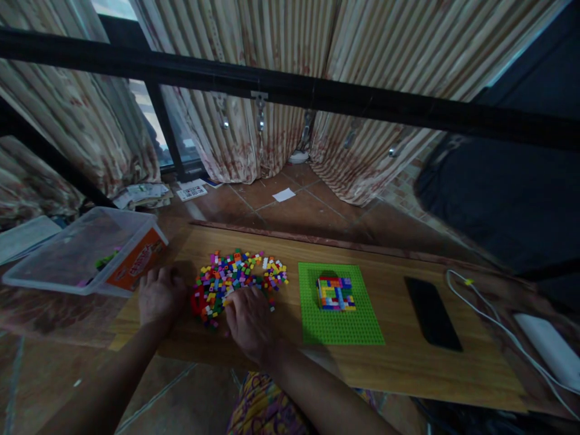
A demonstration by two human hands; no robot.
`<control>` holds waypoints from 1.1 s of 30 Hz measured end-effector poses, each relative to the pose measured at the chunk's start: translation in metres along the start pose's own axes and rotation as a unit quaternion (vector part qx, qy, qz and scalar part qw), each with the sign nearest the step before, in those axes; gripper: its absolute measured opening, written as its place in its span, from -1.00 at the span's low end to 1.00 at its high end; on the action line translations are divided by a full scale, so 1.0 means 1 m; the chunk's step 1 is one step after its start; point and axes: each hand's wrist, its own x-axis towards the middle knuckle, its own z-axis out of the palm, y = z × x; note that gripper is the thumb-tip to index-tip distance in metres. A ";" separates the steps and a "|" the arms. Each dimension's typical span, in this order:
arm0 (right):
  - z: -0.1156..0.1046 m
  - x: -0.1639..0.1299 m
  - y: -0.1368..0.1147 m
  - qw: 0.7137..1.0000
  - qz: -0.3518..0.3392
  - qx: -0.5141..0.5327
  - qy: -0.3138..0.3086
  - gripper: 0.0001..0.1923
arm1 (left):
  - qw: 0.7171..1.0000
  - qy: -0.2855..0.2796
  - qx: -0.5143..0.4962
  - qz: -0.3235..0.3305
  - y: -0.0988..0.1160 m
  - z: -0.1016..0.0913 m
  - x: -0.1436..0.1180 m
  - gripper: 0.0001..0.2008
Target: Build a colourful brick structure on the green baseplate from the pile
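The right hand (247, 320) is lying palm down on the near side of the pile of small bricks (240, 279), fingers loosely spread and holding nothing, as if for sorting the pieces. The left hand (158, 296) is resting flat near the left edge of the table (399, 368), fingers relaxed and empty, just beside the plastic box (81, 251) that is hanging over this edge. A green baseplate (339, 320) with a small brick build (335, 293) is sitting in the middle, so the pieces are in easy reach. A dark phone (432, 313) and a white cable (489, 317) are lying toward the right edge. Behind are a tiled floor (294, 211) and striped curtains (272, 90)
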 end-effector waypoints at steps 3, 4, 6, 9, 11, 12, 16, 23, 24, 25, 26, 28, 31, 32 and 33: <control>-0.014 -0.009 0.000 0.995 0.022 0.095 0.013 -0.91 | 1.000 -0.014 0.011 -0.003 0.000 0.000 0.001 -0.70; -0.019 -0.013 0.001 0.991 0.034 0.129 0.012 -0.92 | 1.000 -0.017 0.014 -0.005 0.000 -0.001 0.001 -0.69; -0.029 -0.023 0.005 0.979 0.073 0.191 0.013 -0.89 | 1.000 -0.020 0.019 -0.006 0.001 -0.001 0.002 -0.69; -0.047 -0.042 0.019 0.956 0.131 0.261 0.034 -0.77 | 0.999 -0.017 0.030 -0.003 0.002 -0.003 0.002 -0.68; -0.061 -0.057 0.033 0.948 0.159 0.273 0.047 -0.74 | 0.999 -0.027 0.047 0.000 0.003 -0.004 0.002 -0.66; -0.069 -0.064 0.041 0.948 0.172 0.263 0.057 -0.74 | 0.998 -0.035 0.058 0.001 0.003 -0.004 0.002 -0.64; -0.101 -0.091 0.077 0.965 0.176 0.172 0.089 -0.77 | 0.995 -0.055 0.080 0.003 0.003 -0.004 0.002 -0.60; -0.136 -0.091 0.120 0.989 0.128 -0.012 0.075 -0.83 | 0.996 -0.050 0.067 0.007 0.001 -0.003 0.002 -0.58; -0.137 -0.088 0.122 0.990 0.119 -0.035 0.062 -0.83 | 0.996 -0.051 0.067 0.008 0.002 -0.003 0.002 -0.58; -0.138 -0.084 0.124 0.991 0.111 -0.057 0.047 -0.84 | 0.996 -0.050 0.067 0.008 0.002 -0.003 0.002 -0.58; -0.138 -0.081 0.126 0.991 0.105 -0.076 0.032 -0.84 | 0.997 -0.048 0.067 0.008 0.002 -0.004 0.002 -0.57; -0.137 -0.077 0.128 0.989 0.105 -0.102 0.012 -0.85 | 0.996 -0.047 0.069 0.009 0.002 -0.003 0.003 -0.57; -0.136 -0.076 0.132 0.986 0.123 -0.115 0.009 -0.85 | 0.996 -0.045 0.077 0.008 0.001 -0.001 0.003 -0.56; -0.136 -0.076 0.133 0.985 0.130 -0.113 0.011 -0.86 | 0.996 -0.045 0.081 0.007 0.000 -0.001 0.003 -0.56; -0.136 -0.075 0.134 0.985 0.136 -0.110 0.012 -0.86 | 0.995 -0.046 0.084 0.007 0.000 0.000 0.003 -0.56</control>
